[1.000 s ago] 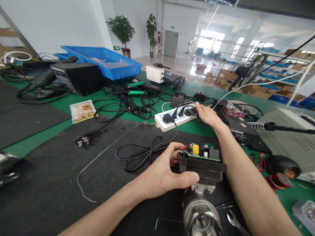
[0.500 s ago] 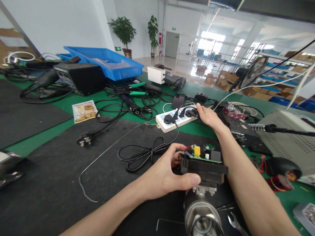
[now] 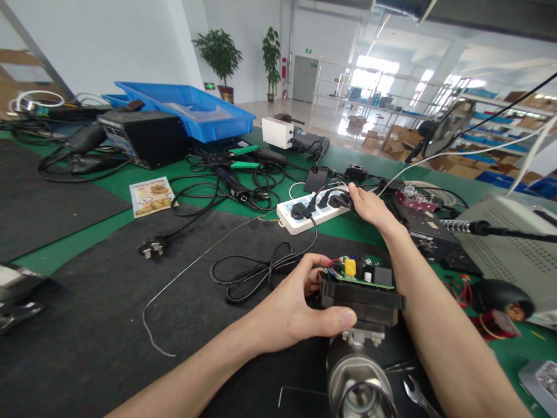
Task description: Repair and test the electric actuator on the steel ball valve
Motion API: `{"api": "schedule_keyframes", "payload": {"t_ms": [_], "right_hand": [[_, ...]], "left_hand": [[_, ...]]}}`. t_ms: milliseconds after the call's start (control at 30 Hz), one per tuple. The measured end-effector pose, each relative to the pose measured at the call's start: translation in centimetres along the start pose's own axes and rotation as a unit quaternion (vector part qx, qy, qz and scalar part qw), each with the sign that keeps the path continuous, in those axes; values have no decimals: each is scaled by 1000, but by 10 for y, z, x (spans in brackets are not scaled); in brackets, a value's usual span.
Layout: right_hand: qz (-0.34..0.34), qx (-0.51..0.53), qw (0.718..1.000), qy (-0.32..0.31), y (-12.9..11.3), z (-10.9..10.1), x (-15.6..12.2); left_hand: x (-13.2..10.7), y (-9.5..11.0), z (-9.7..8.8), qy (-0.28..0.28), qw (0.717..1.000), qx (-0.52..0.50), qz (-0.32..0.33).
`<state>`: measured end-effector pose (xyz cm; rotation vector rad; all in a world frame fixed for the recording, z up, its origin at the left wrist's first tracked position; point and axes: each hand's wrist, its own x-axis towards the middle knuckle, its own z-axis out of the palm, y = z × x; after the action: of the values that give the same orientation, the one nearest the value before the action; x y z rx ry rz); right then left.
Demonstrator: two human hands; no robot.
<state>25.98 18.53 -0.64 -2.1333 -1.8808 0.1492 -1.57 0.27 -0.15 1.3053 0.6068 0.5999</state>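
Observation:
My left hand [image 3: 300, 307] grips the black housing [image 3: 361, 305] of a motorised valve, thumb on the near side and fingers curled around the left. A green circuit board [image 3: 369, 280] with a yellow component and thin red and blue wires sits exposed on top. Below it is the steel valve body [image 3: 359, 377], its round opening facing me. My right hand [image 3: 368, 206] reaches past the valve and is closed around the right end of a white power strip [image 3: 300, 226]; some of its fingers are hidden. Several black plugs [image 3: 300, 210] are in the strip.
A coiled black cable [image 3: 248, 278] and a loose three-pin plug [image 3: 152, 247] lie on the black mat [image 3: 100, 296]. An open-end wrench [image 3: 415, 395] and a hex key [image 3: 300, 390] are near the valve. Behind stands a blue bin [image 3: 217, 128]; a perforated metal case [image 3: 509, 249] is at right.

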Motion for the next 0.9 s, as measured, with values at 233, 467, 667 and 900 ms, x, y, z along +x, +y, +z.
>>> {"api": "schedule_keyframes", "payload": {"t_ms": [233,467,667,900], "right_hand": [[-6,3,1000,3,1,0,1],[-6,4,1000,1,3,2,3],[-7,8,1000,1,4,2,4],[-9,10,1000,1,4,2,4]], "left_hand": [[1,-1,0,3,1000,2,2],[1,0,-1,1,1000,2,2],[1,-1,0,4,1000,-3,-1],[1,0,0,1,1000,-7,0]]}}
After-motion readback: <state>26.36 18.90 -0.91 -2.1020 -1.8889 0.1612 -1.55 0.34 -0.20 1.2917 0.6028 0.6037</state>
